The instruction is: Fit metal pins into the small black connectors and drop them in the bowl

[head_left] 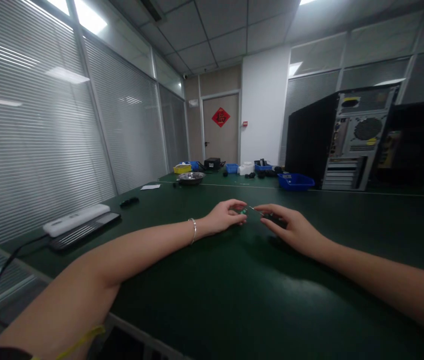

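Note:
My left hand [227, 215], with a bracelet at the wrist, is closed in a pinch around a small green part [244, 212]; its exact kind is too small to make out. Opposite it, my right hand [289, 222] grips a slim screwdriver [257, 211]. Its thin metal shaft points left toward the green part, and its dark handle lies partly hidden within my fingers. The tip is close to the left fingertips; I cannot tell whether it touches. Both hands are just above the green tabletop [212, 290].
A white power strip [76, 220] and a dark tray [86, 231] lie at the left edge. Farther back are a metal bowl [191, 178], a yellow bin [182, 169] and a blue bin [296, 182]. A computer tower [341, 140] stands at the right.

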### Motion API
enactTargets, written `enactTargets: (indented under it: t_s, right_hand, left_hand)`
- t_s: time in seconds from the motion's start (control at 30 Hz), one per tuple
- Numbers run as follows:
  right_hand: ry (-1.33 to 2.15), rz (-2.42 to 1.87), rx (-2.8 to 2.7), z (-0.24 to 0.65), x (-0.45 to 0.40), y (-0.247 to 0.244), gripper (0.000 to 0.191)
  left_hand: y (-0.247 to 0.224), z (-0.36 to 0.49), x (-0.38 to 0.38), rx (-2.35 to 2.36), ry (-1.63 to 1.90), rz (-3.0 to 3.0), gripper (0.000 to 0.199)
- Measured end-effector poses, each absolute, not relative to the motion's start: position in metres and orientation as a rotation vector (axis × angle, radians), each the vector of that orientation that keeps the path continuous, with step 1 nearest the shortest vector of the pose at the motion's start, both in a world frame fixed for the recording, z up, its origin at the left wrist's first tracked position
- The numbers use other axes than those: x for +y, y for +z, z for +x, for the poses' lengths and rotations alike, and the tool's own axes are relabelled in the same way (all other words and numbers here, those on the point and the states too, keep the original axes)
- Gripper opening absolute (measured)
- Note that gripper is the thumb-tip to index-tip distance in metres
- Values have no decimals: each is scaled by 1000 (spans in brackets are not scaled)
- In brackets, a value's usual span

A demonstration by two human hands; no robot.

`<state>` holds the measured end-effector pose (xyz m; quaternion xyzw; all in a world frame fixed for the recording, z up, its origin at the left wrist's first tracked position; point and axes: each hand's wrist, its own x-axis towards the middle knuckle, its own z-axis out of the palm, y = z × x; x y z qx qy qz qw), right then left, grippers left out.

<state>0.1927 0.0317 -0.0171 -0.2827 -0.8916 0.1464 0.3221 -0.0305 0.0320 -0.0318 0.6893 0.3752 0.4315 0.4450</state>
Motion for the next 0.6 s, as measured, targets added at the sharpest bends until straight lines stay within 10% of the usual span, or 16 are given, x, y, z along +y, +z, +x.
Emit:
enactTargets:
  t_s: [0.6]
  right_hand:
    - [275, -760, -2327, 177, 17, -17, 37]
  left_hand:
    - [-26, -42, 15, 854, 1009, 1651, 26]
